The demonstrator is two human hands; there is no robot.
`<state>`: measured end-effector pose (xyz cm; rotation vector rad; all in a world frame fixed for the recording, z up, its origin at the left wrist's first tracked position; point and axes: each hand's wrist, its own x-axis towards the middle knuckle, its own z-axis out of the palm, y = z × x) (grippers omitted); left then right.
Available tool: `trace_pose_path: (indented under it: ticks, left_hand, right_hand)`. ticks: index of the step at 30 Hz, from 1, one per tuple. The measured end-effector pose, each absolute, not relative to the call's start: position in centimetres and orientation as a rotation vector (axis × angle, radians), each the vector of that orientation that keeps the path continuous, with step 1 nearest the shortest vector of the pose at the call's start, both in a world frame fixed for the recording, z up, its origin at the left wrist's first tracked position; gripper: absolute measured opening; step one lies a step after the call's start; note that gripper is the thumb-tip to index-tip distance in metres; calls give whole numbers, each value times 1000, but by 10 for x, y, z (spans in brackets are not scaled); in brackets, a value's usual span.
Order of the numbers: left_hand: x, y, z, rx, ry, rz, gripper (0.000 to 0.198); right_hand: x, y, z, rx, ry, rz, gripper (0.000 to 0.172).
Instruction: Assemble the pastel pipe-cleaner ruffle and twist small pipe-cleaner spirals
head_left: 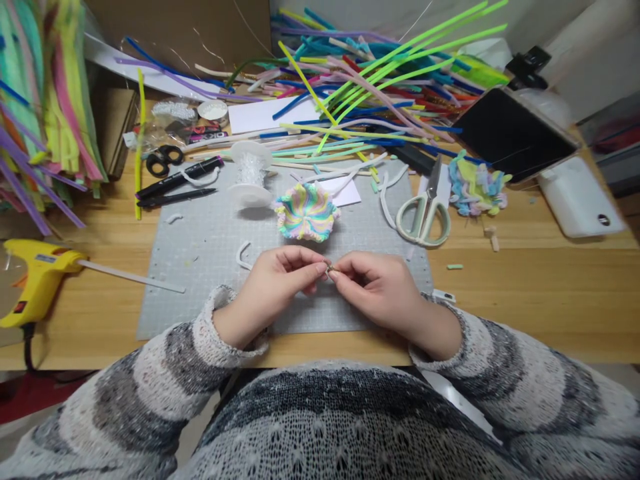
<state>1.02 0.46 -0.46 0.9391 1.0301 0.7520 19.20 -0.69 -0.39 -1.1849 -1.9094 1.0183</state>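
Note:
My left hand (284, 275) and my right hand (376, 288) meet above the grey cutting mat (190, 293), fingertips pinched together. Between them is a tiny gold-coloured metal piece (329, 268), too small to name, and both hands grip it. Just beyond my fingers sits a ruffled pastel piece made of pipe cleaners (306, 212), striped pink, yellow and turquoise. A spool of clear thread (250, 170) stands behind it to the left. Short white pipe cleaner offcuts (243, 256) lie on the mat.
White-handled scissors (425, 217) lie at the mat's right edge, beside a pastel pipe cleaner bundle (477, 185). A yellow glue gun (37, 277) lies at left. Black markers (180, 181), a dark-screened tablet (515, 133) and piled pipe cleaners (370, 80) line the back.

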Motion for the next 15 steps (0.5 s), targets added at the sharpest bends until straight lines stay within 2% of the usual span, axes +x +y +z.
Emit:
trace_pose_path:
  ticks: [7,15]
  left_hand:
    - [5,2,-2,1181,1107,796,12]
    - [5,-2,2,1468,1132,922,5]
  right_hand:
    - [191,-3,-2,-1202,-1641,1401,20]
    - [192,-2,1,-1127,-1513,1596,20]
